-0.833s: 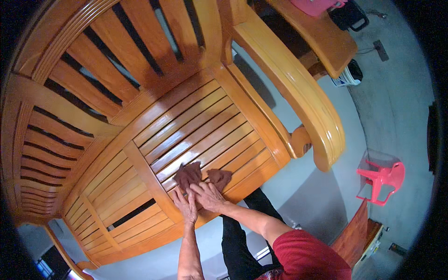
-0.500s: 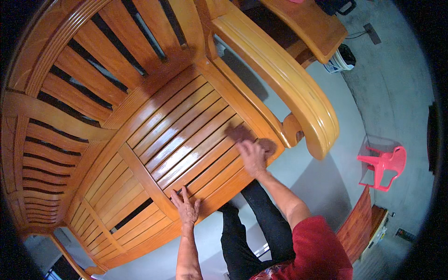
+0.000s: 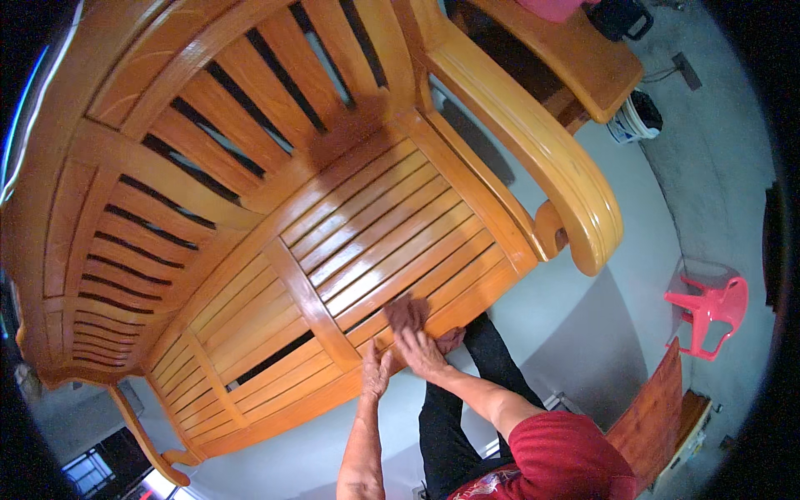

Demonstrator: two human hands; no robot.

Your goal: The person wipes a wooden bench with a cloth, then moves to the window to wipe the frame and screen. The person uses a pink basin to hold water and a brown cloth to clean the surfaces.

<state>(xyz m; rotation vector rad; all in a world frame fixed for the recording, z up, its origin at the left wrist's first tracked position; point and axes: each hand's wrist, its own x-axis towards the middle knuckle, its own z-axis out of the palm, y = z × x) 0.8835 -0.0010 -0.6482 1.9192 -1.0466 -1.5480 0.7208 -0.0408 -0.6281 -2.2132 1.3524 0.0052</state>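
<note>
A long, glossy wooden bench (image 3: pixel 321 312) with a slatted seat and back spans the view. My right hand (image 3: pixel 419 352) presses a reddish-brown cloth (image 3: pixel 408 312) onto the front slats of the seat. Part of the cloth sticks out on either side of my fingers, which are partly lost against it. Just left of it, my left hand (image 3: pixel 377 372) rests at the seat's front edge near a cross rail, its fingers apart and holding nothing.
The bench's thick curved armrest (image 3: pixel 542 142) rises on the right. Beyond it stand a wooden table (image 3: pixel 583 58) and a white bucket (image 3: pixel 635 117) with a black liner. A pink plastic chair (image 3: pixel 712 310) is on the grey floor at far right, near a reddish wooden board (image 3: pixel 646 421).
My right hand has swept left with the cloth along the front slats, close to my left hand. My left hand has drawn back to the seat's edge. The view has shifted left.
</note>
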